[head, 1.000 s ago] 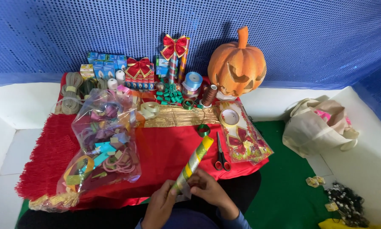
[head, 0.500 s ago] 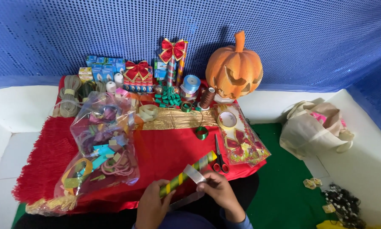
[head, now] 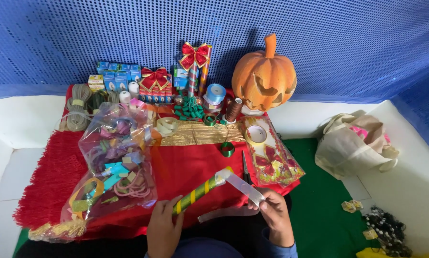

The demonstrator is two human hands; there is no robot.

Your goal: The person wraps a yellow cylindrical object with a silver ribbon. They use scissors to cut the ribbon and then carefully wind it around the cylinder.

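- The left hand has its fingers curled around the lower end of a green-and-yellow striped tube, gripping it so that the tube slants up and to the right, away from the palm.
- The right hand pinches a pale ribbon strip between thumb and fingertips; the strip runs up and left from those fingers to the tube's upper end, where it touches the tip.
- A looser length of the same ribbon sags below, between the two hands.
- Tube and ribbon sit over the near edge of a red cloth with a fringed border.
- Just beyond the ribbon lie dark scissors and a small green ribbon spool.
- To the left of the left hand lies a clear bag of coloured ribbons; to the right, a clear packet with a red bow.
- At the back stand an orange carved pumpkin, a blue ribbon roll and small blue boxes, against a blue dotted backdrop.
- Well off to the right, a cream cloth bag rests on the green floor.
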